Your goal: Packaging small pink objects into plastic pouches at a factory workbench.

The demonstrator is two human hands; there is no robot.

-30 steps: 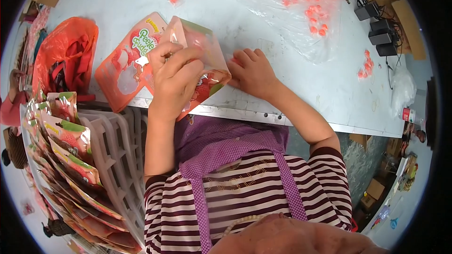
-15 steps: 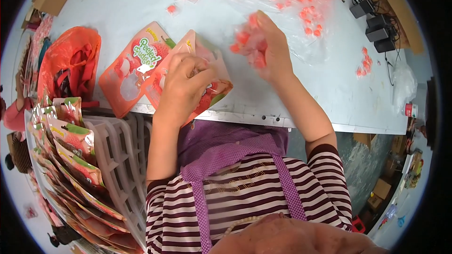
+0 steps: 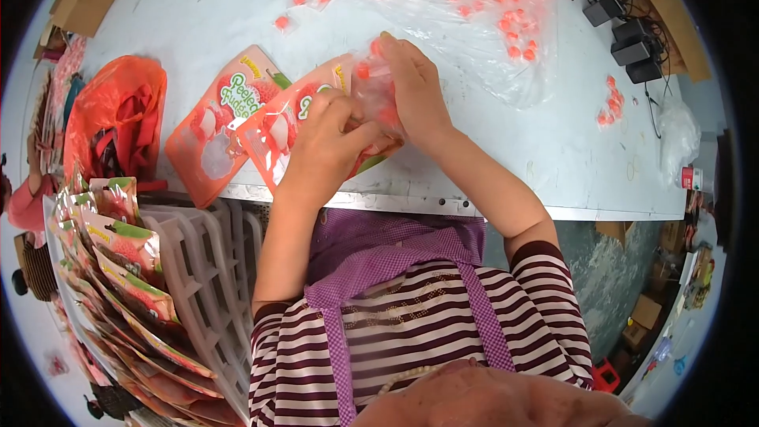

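My left hand (image 3: 328,138) grips a printed candy pouch (image 3: 277,130) near its mouth, fingers curled on the edge, just above the table's front edge. At that mouth, my right hand (image 3: 415,91) is closed around several wrapped red candies (image 3: 365,71), pressed up against the pouch. Part of the candies is hidden behind the fingers and clear wrapping. Another pouch (image 3: 215,162), of the same orange-red print with a see-through window, lies flat to the left, partly under the held one.
A large clear bag of wrapped candies (image 3: 474,0) spreads over the far table (image 3: 198,8). Loose candies (image 3: 281,24) lie left of it, more (image 3: 611,103) at right. An orange plastic bag (image 3: 118,111) sits at left, above a grey crate (image 3: 194,261) of filled pouches (image 3: 130,269). Black adapters (image 3: 632,51) stand at right.
My right hand has moved left and down with its candies, from above the table to the mouth of the pouch. The pouch has turned slightly in my left hand.
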